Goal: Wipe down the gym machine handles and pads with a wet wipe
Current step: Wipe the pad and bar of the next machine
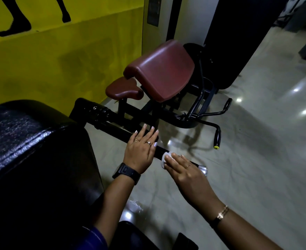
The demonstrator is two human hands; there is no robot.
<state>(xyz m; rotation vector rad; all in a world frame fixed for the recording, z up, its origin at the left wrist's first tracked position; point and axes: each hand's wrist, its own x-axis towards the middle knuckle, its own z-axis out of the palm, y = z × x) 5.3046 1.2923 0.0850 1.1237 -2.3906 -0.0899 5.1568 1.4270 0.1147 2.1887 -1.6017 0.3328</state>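
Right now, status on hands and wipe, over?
Left hand flat on black bar. Right hand presses wipe onto bar near chrome end. Nothing else on bar.

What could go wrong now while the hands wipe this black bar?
The wipe shows only as a small wad under the right hand, close to the shiny end of the bar; it might slip off and drop to the floor. The left hand lies flat on the bar, so that stretch may go unwiped.
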